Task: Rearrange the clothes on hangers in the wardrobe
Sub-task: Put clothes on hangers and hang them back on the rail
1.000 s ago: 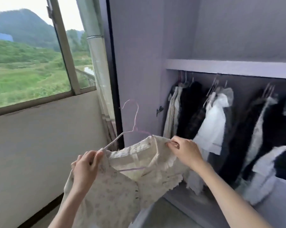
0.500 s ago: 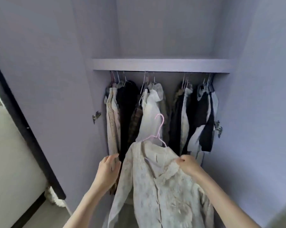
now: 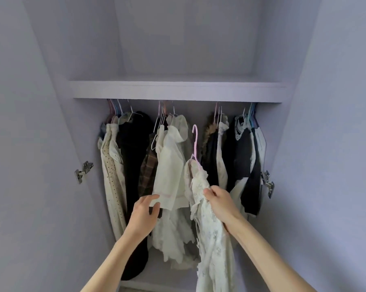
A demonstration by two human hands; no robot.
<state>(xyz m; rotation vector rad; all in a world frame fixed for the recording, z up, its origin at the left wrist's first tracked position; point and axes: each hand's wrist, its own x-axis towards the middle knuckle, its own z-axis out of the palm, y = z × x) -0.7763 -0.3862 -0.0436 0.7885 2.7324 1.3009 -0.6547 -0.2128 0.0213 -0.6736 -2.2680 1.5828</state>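
My right hand (image 3: 221, 202) grips a cream lace blouse (image 3: 211, 239) on a pink hanger (image 3: 195, 144). The blouse is turned edge-on, and its hook rises free below the rail, in the gap between two groups of clothes. My left hand (image 3: 145, 213) touches the hem of a hanging white garment (image 3: 169, 165), with thumb and fingers around its lower edge. Several garments hang in the wardrobe: cream dotted ones (image 3: 111, 175) at the left, a black one (image 3: 134, 154), a plaid one (image 3: 147, 175), and dark ones (image 3: 244, 161) at the right.
A lilac shelf (image 3: 175, 90) runs across just above the hanger hooks and hides the rail. Open wardrobe doors stand on both sides, with metal hinges at the left (image 3: 83, 171) and right (image 3: 267, 183). The wardrobe floor (image 3: 163, 277) shows below the clothes.
The view turned from the window to the wardrobe. The blouse moved in and turned edge-on. My left hand let go of it and reached to the white garment's hem.
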